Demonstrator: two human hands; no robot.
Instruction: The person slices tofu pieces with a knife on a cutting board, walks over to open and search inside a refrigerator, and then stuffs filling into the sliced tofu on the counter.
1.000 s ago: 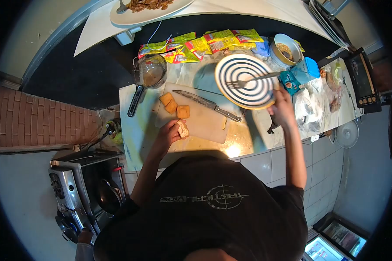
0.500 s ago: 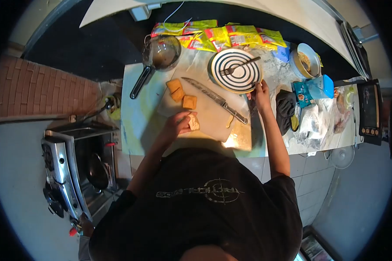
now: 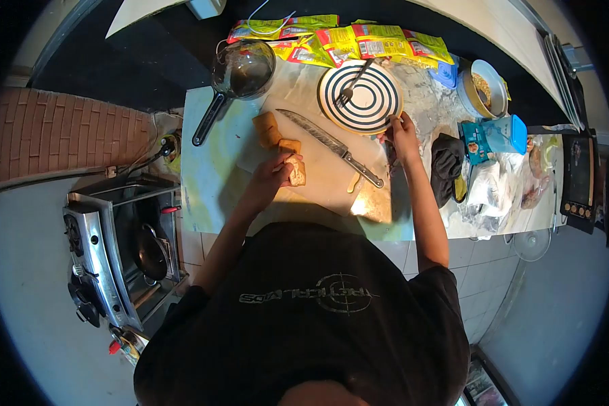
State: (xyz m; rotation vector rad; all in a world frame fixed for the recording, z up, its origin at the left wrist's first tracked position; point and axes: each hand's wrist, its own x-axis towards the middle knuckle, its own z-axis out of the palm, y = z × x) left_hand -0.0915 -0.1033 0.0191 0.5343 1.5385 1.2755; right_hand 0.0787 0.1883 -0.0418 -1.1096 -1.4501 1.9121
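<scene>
My left hand [image 3: 273, 174] pinches a cut tofu-like piece [image 3: 296, 170], its pale face showing, over the left part of the cutting board [image 3: 325, 183]. Just beyond it lie more golden-brown pieces [image 3: 266, 128]. A knife [image 3: 328, 141] rests diagonally on the board, handle toward the lower right. My right hand [image 3: 403, 138] grips the near right rim of a striped plate [image 3: 372, 101]. The fork [image 3: 353, 84] lies on the plate's left side with its handle pointing away from me. Whether the plate touches the surface beneath it, I cannot tell.
A dark-handled pan [image 3: 245, 71] stands at the back left, beside yellow packets [image 3: 386, 46]. Rightward are a bowl [image 3: 482, 88], a blue-lidded container [image 3: 509, 134], a black cloth [image 3: 445, 166] and a plastic bag [image 3: 488, 188]. A stove [image 3: 91, 254] is at the left.
The plate, held by my right hand, has moved left toward the board, and its fork has swung to point away. My left hand has shifted its piece nearer the other pieces.
</scene>
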